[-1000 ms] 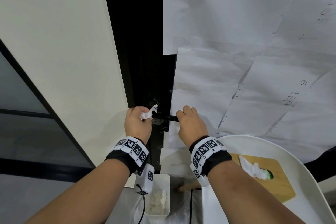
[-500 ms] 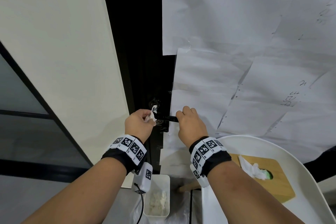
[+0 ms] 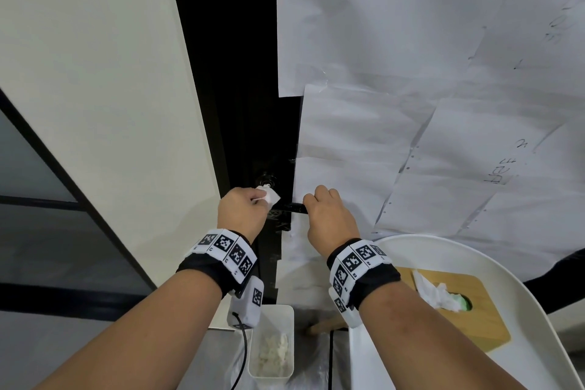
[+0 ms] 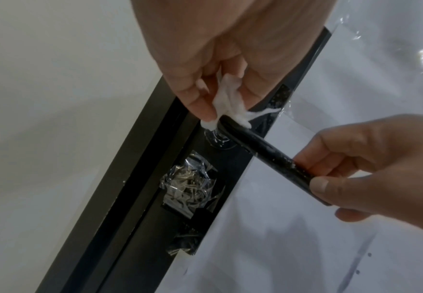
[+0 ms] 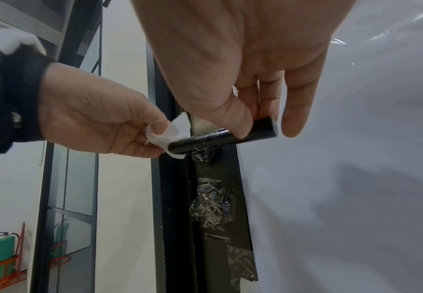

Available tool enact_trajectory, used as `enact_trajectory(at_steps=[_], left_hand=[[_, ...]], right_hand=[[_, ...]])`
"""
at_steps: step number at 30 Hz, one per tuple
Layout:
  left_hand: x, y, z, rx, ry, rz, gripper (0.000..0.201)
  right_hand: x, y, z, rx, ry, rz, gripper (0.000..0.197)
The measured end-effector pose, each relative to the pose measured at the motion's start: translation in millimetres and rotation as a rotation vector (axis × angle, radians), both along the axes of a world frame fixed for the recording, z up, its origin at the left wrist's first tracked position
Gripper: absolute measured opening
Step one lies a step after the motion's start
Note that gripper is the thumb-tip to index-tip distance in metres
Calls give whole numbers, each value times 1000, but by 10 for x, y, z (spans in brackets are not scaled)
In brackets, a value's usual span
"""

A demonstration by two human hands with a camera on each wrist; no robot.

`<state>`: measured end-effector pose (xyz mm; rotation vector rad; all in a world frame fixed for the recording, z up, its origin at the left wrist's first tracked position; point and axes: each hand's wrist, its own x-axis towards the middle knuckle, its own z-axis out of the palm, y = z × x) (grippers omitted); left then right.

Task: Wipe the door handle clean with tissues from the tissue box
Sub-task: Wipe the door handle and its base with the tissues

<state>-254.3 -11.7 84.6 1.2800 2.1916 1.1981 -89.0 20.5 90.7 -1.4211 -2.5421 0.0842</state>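
Nearest, low in the head view: white bin [image 3: 273, 342] holding crumpled used tissues, on the floor below the left wrist. Beside it to the right, a white round table [image 3: 519, 310] bearing the wooden tissue box [image 3: 459, 307], one white tissue standing out of its slot.

Next, the hands. Left hand [image 3: 242, 215]: fingers and thumb curled, pinching a small crumpled tissue [image 4: 226, 105] between thumb and fingertips [image 4: 200, 107]; the wad is pressed onto the inner end of the door handle [image 4: 268, 154], close to the round base where the handle meets the door. Right hand [image 3: 329, 215]: thumb [image 5: 238, 119] and forefinger pinch the handle's free outer end; little finger extended, clear of the bar. The bare middle of the black bar lies between the two hands.

Farthest: black door [image 3: 234, 73], clear tape crumpled over the lock plate below the handle; white paper sheets [image 3: 411, 41] taped over the panel at right; white wall [image 3: 95, 73] at left.
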Motion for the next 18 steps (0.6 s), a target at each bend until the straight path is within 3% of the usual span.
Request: enact_trajectory(at_steps=[5, 8, 13, 18], left_hand=[[9, 36, 66, 131, -13, 51, 23], [65, 104, 125, 104, -21, 41, 26], [65, 131, 60, 49, 169, -35, 18], [29, 140, 110, 159, 158, 42, 11]], right_hand=[[-5, 3, -7, 2, 6, 1, 34], [-8, 0, 1, 1, 7, 1, 34], [-3, 2, 2, -5, 3, 2, 35], [0, 13, -11, -7, 2, 6, 36]])
